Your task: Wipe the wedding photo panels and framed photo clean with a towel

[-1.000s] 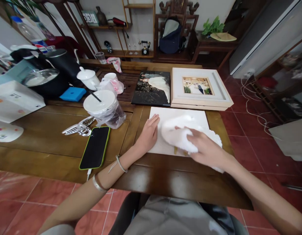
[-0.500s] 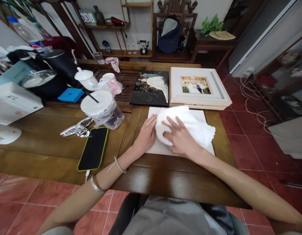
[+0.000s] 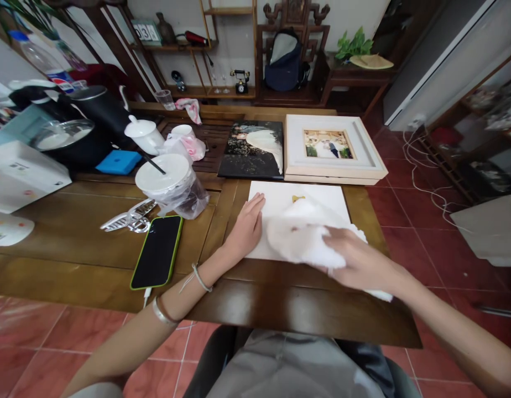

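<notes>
A flat white board (image 3: 276, 193) lies on the table in front of me, with a small gold-coloured piece (image 3: 297, 198) on its upper part. My left hand (image 3: 246, 225) rests along the board's left edge, its fingers stretched out. In my right hand (image 3: 353, 255) is a white cloth (image 3: 299, 232), bunched over the board's lower right half and trailing past its right side. Motion smears the right fingers, but they grip the cloth. Behind the board lie a dark photo panel (image 3: 253, 152) and a white picture frame (image 3: 334, 171) holding a small photo.
Left of my hand are a phone (image 3: 158, 251) in a green case, a silver clip-like object (image 3: 131, 216) and a lidded cup (image 3: 166, 176) with a straw. Further left stand a white teapot (image 3: 143, 134), a blue box (image 3: 118, 161) and a black pot (image 3: 73, 149). The table (image 3: 280, 298) ends close to my body.
My right hand has moved right and toward me, drawing the cloth along. The board's upper part and the gold-coloured piece now show. My left hand has stayed in place.
</notes>
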A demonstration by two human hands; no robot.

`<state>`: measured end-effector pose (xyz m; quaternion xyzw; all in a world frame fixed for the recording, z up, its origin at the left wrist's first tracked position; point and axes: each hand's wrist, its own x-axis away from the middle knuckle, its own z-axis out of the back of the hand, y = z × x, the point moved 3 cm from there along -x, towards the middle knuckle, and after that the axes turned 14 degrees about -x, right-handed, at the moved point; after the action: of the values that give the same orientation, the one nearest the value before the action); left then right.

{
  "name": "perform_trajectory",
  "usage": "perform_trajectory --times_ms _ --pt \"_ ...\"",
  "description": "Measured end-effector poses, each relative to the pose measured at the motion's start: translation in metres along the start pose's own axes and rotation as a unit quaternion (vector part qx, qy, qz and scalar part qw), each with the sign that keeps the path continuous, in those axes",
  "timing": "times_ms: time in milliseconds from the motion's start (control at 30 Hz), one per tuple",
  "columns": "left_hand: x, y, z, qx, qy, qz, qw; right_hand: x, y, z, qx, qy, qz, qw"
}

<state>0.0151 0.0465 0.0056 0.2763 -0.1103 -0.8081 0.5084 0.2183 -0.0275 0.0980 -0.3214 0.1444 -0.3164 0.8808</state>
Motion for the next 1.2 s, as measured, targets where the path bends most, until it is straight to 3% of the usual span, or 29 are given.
perform_trajectory --times_ms 167,333,400,500,600,700,800,933,1000,1067,1200 --pt "0.001 -0.002 -0.003 0.013 0.003 -0.002 1.0 -0.033 0.035 0.013 0.066 0.151 -0.136 0.977" --pt "0.002 -0.001 -0.002 0.03 0.007 0.001 1.0 -0.075 0.04 -0.004 0.113 0.183 -0.161 0.963" --pt "0.001 0.0 0.002 0.044 0.019 0.015 0.999 -0.086 0.037 -0.013 0.131 0.167 -0.139 0.967" --pt "0.0 -0.001 0.01 0.097 0.06 0.072 0.991 -0.093 0.03 -0.028 0.154 0.088 -0.075 0.981" --pt "0.001 -0.004 0.016 0.161 0.088 0.151 0.971 -0.088 0.025 -0.04 0.144 0.002 -0.007 0.99" --pt "0.001 -0.004 0.018 0.201 0.092 0.186 0.957 -0.074 0.017 -0.049 0.107 -0.051 0.066 0.991" --pt "0.0 -0.002 0.018 0.201 0.084 0.191 0.957 -0.053 0.004 -0.05 0.053 -0.088 0.118 0.988" --pt "-0.001 0.005 0.016 0.141 0.067 0.121 0.98 -0.023 -0.011 -0.034 -0.013 -0.103 0.089 0.991" --pt "0.0 0.008 0.013 0.092 0.037 0.074 0.992 -0.01 -0.012 -0.02 -0.04 -0.068 0.03 0.996" --pt "0.0 0.009 0.009 0.042 0.002 0.04 0.998 0.001 -0.006 -0.003 -0.078 0.014 -0.049 0.996" --pt "0.003 0.009 0.004 -0.015 -0.03 0.004 0.999 0.007 0.016 0.025 -0.146 0.158 -0.176 0.96"
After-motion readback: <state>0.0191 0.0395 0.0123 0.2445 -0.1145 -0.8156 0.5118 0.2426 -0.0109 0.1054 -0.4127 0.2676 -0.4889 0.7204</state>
